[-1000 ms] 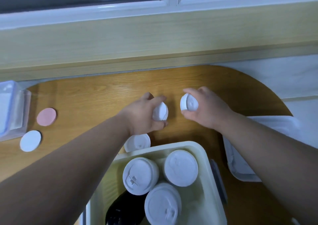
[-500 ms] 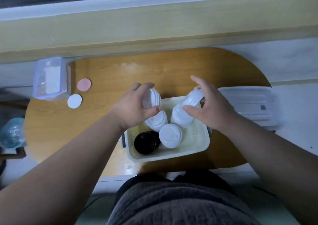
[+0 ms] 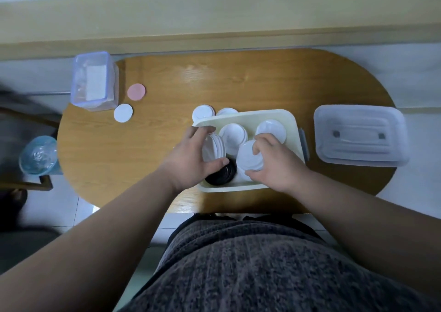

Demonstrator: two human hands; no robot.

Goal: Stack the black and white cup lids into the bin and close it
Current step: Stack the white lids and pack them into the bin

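White lids [image 3: 214, 147], tilted on edge, sit pinched in the left hand [image 3: 191, 160] over the cream bin [image 3: 262, 114]. Right hand [image 3: 278, 167] grips a white stack [image 3: 247, 160] inside it.

A second ago both our hands were out over the counter [image 3: 238, 80] beyond the bin [image 3: 262, 113], each pinching one white lid, and we have since drawn them back over the bin. Our left hand [image 3: 191, 159] now holds its white lids [image 3: 213, 145] on edge at the bin's left side, lower than half a second ago and just above the black stack [image 3: 222, 174]. Our right hand [image 3: 274, 166] has come down onto the white stack [image 3: 248, 159] in the bin's lower right and grips its top. The view has pulled back too, so our grey garment [image 3: 262, 264] fills the bottom of the frame.
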